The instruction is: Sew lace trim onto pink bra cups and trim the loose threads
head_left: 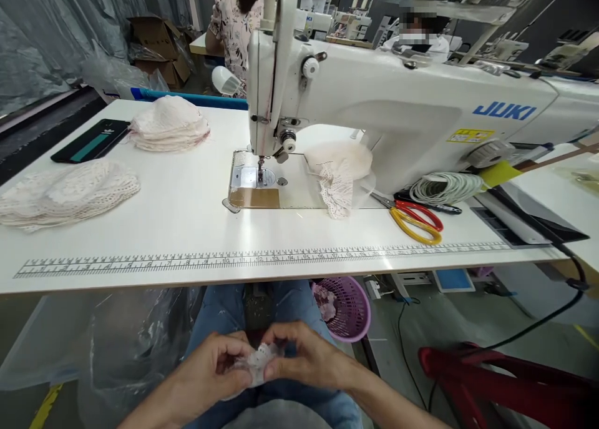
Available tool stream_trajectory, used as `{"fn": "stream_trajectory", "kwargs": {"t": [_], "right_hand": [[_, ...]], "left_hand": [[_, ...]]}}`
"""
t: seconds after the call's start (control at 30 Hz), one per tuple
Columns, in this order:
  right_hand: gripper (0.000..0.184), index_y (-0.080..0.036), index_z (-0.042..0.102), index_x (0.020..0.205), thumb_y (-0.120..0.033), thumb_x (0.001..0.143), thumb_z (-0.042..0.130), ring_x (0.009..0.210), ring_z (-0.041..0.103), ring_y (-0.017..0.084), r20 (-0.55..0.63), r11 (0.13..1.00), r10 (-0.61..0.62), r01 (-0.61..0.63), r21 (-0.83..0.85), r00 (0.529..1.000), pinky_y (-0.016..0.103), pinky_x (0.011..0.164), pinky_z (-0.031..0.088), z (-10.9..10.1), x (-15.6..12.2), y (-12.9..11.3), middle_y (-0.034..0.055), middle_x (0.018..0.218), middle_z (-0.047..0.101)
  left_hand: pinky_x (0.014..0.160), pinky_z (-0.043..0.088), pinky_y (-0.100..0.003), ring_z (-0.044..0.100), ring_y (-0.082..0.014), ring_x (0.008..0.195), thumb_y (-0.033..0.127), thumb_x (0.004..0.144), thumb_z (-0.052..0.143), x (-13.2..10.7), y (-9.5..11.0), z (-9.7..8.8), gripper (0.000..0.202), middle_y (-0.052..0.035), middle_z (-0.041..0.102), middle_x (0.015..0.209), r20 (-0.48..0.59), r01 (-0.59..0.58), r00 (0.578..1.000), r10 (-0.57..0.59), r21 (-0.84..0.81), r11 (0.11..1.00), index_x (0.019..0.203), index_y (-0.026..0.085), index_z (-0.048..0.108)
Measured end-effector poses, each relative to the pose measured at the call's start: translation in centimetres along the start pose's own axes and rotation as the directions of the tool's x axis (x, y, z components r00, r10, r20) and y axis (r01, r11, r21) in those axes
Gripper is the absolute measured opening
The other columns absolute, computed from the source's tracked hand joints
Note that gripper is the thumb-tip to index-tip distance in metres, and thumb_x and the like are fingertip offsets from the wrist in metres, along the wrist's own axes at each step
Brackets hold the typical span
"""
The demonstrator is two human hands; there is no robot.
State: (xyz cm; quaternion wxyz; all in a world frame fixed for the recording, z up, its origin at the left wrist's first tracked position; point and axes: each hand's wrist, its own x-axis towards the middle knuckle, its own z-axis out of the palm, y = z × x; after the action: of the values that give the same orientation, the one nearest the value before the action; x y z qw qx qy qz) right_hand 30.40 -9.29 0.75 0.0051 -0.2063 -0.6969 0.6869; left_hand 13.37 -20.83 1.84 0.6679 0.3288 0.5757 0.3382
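My left hand (pixel 213 366) and my right hand (pixel 311 357) meet over my lap, below the table's front edge. Both pinch a small piece of white lace (pixel 258 361) between their fingers. On the white table (pixel 187 210) above stands a white JUKI sewing machine (pixel 397 98). Its needle and presser foot (pixel 260 167) are bare. A pale lace cup piece (pixel 339 170) lies just right of the needle plate. Two stacks of lace pieces lie at the left, one near (pixel 65 192) and one farther back (pixel 168 124).
Scissors with red and yellow handles (pixel 414 218) and a coil of white cord (pixel 444 187) lie right of the machine. A dark phone (pixel 91 140) sits at the far left. A purple basket (pixel 349 307) stands under the table. A printed ruler (pixel 262 257) runs along the front edge. Other people sit behind.
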Motion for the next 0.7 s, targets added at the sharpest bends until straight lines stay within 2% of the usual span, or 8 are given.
{"fn": "stream_trajectory", "kwargs": {"t": [0.07, 0.13, 0.3, 0.4, 0.47, 0.53, 0.6, 0.7], "right_hand": [[0.036, -0.015, 0.061, 0.073, -0.050, 0.070, 0.070, 0.060, 0.041, 0.010, -0.041, 0.992, 0.066, -0.061, 0.107, 0.997, 0.021, 0.057, 0.033, 0.7, 0.6, 0.4, -0.0043, 0.062, 0.049], [0.037, -0.015, 0.057, 0.069, -0.049, 0.070, 0.070, 0.058, 0.037, 0.009, -0.056, 0.985, 0.092, -0.083, 0.154, 0.994, 0.021, 0.054, 0.030, 0.9, 0.8, 0.8, -0.0052, 0.060, 0.044], [0.033, -0.016, 0.055, 0.070, -0.045, 0.073, 0.068, 0.058, 0.036, 0.008, -0.103, 0.994, 0.070, -0.061, 0.091, 0.992, 0.021, 0.053, 0.029, 0.6, 0.4, 1.0, -0.0054, 0.060, 0.043], [0.025, -0.018, 0.057, 0.087, -0.038, 0.078, 0.067, 0.065, 0.045, 0.011, -0.151, 0.998, -0.038, 0.030, -0.054, 0.988, 0.021, 0.059, 0.035, 0.3, -0.1, 0.8, -0.0029, 0.071, 0.052], [0.022, -0.020, 0.055, 0.098, -0.031, 0.082, 0.065, 0.079, 0.050, 0.014, -0.182, 0.965, -0.179, 0.137, -0.223, 0.967, 0.024, 0.070, 0.039, 0.3, -0.4, 0.5, 0.0011, 0.087, 0.056], [0.012, -0.022, 0.056, 0.099, -0.025, 0.087, 0.059, 0.089, 0.050, 0.016, -0.175, 0.881, -0.337, 0.244, -0.406, 0.925, 0.028, 0.077, 0.039, 0.3, -0.7, 0.0, 0.0038, 0.098, 0.053], [0.008, -0.022, 0.058, 0.094, -0.020, 0.091, 0.051, 0.091, 0.049, 0.016, -0.128, 0.777, -0.447, 0.313, -0.546, 0.885, 0.030, 0.078, 0.038, 0.6, -0.8, -0.3, 0.0043, 0.099, 0.050], [0.016, -0.022, 0.057, 0.091, -0.015, 0.093, 0.043, 0.085, 0.047, 0.015, -0.095, 0.671, -0.497, 0.313, -0.672, 0.862, 0.031, 0.075, 0.037, 1.4, -0.4, -0.5, 0.0042, 0.095, 0.049]], "left_hand": [[0.059, 0.031, -0.022, 0.038, -0.0127, 0.065, 0.042, 0.069, 0.066, -0.2, 0.3, -0.1, 0.030, 0.0015, 0.042, 0.075, 0.028, 0.028, 0.999, -0.028, 0.009, 1.000, 0.079, 0.014, 0.070], [0.062, 0.033, -0.022, 0.040, -0.0137, 0.068, 0.042, 0.069, 0.066, -0.3, 0.4, -0.1, 0.029, 0.0010, 0.044, 0.077, 0.028, 0.039, 0.999, -0.039, 0.003, 0.999, 0.081, 0.015, 0.070], [0.060, 0.031, -0.022, 0.039, -0.0135, 0.066, 0.053, 0.079, 0.055, 0.0, 0.2, 0.4, 0.041, 0.0012, 0.044, 0.071, -0.054, -0.008, 0.998, 0.008, 0.000, 1.000, 0.075, 0.014, 0.068], [0.058, 0.029, -0.022, 0.036, -0.0125, 0.064, 0.056, 0.079, 0.053, 0.1, 0.2, 0.5, 0.045, 0.0019, 0.043, 0.069, -0.072, 0.001, 0.997, 0.000, 0.004, 1.000, 0.073, 0.013, 0.066], [0.058, 0.029, -0.023, 0.037, -0.0127, 0.065, 0.056, 0.078, 0.055, 0.1, 0.2, 0.4, 0.045, 0.0014, 0.044, 0.070, -0.086, 0.017, 0.996, -0.016, 0.006, 1.000, 0.075, 0.013, 0.067], [0.059, 0.030, -0.023, 0.037, -0.0131, 0.066, 0.056, 0.077, 0.057, 0.2, 0.2, 0.3, 0.044, 0.0008, 0.046, 0.071, -0.110, 0.035, 0.993, -0.034, 0.008, 0.999, 0.074, 0.013, 0.068], [0.060, 0.032, -0.023, 0.039, -0.0138, 0.067, 0.055, 0.076, 0.058, 0.3, 0.2, 0.3, 0.043, 0.0002, 0.047, 0.071, -0.123, 0.038, 0.992, -0.037, 0.007, 0.999, 0.074, 0.013, 0.069], [0.063, 0.034, -0.023, 0.041, -0.0145, 0.070, 0.053, 0.077, 0.058, 0.3, 0.3, 0.4, 0.042, -0.0006, 0.049, 0.074, -0.103, 0.022, 0.994, -0.021, 0.008, 1.000, 0.077, 0.013, 0.070]]}}
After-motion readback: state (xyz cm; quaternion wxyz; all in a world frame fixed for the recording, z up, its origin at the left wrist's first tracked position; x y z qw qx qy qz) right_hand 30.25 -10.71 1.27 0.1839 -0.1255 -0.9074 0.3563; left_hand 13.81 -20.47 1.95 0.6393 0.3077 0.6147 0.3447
